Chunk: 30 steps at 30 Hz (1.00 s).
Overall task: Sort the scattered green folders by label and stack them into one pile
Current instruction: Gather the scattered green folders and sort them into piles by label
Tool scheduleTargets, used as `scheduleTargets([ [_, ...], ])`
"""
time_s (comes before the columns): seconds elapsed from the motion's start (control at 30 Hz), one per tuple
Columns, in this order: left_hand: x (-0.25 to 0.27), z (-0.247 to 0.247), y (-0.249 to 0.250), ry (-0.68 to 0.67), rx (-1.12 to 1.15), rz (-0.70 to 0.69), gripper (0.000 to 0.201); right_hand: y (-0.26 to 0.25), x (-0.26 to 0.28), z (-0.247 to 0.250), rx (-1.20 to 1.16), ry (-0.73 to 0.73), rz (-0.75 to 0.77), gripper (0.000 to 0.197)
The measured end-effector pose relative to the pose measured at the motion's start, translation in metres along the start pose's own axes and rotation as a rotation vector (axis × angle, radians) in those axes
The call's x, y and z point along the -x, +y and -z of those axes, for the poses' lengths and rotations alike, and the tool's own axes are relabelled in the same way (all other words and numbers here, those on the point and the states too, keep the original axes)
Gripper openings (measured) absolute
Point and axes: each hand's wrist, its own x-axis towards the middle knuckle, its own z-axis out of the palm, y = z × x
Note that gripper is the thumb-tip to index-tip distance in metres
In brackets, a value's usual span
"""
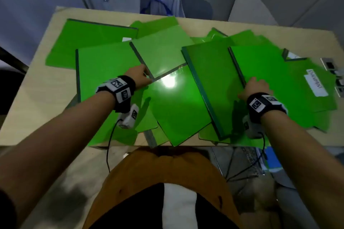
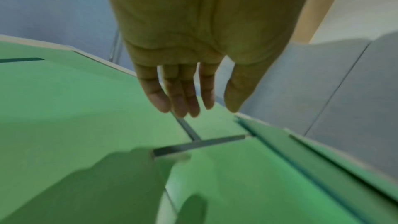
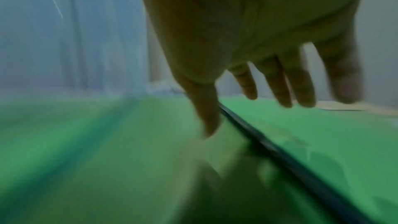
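Across the wooden table (image 1: 46,72) green folders (image 1: 212,87) lie overlapped and unsorted; they look thin, glossy, likely slippery (best lifted by a dark spine edge). Left hand (image 1: 138,78) and right hand (image 1: 256,88) hover flat, fingers (image 2: 172,96) straight, holding nothing

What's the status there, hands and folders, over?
Left hand open, fingertips at a folder edge. Right hand open, on another. Green folders scattered, overlapping, no pile yet. Most labels hidden.
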Motion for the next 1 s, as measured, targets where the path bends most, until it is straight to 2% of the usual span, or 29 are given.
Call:
scheduleTargets([
  [0.1,-0.012,-0.02,0.003,-0.049,-0.21,0.063,0.067,0.028,-0.02,-0.027,0.069,-0.137,-0.168,0.121],
  [0.17,-0.015,-0.03,0.003,-0.055,-0.295,0.074,0.079,0.039,-0.026,-0.04,0.01,-0.222,-0.17,0.125],
  [0.23,-0.019,-0.035,0.003,-0.033,-0.313,0.064,0.083,0.041,-0.027,-0.038,-0.047,-0.225,-0.125,0.107],
  [0.33,-0.02,-0.038,0.007,-0.033,-0.291,0.072,0.085,0.042,-0.021,-0.029,0.001,-0.147,-0.038,0.068],
  [0.5,-0.023,-0.035,0.008,-0.096,-0.118,0.117,0.087,0.029,-0.016,-0.022,0.133,-0.138,0.091,0.032],
  [0.6,-0.023,-0.028,0.014,-0.195,-0.13,0.178,0.072,0.003,-0.007,-0.015,0.186,-0.12,0.125,0.036],
  [0.67,-0.024,-0.027,0.017,-0.247,-0.142,0.22,0.068,-0.026,0.004,-0.009,0.236,-0.098,0.244,0.036],
  [0.8,-0.027,-0.022,0.017,-0.236,-0.024,0.24,0.072,-0.105,0.053,-0.01,0.327,-0.144,0.527,0.03],
  [0.87,-0.029,-0.018,0.016,-0.214,0.022,0.237,0.07,-0.13,0.071,-0.018,0.29,-0.166,0.601,0.027],
  [0.93,-0.028,-0.016,0.013,-0.208,0.045,0.234,0.07,-0.135,0.066,-0.015,0.225,-0.159,0.594,0.028],
  [1.0,-0.024,-0.016,0.009,-0.212,0.06,0.242,0.071,-0.121,0.038,-0.004,0.077,-0.107,0.487,0.042],
])
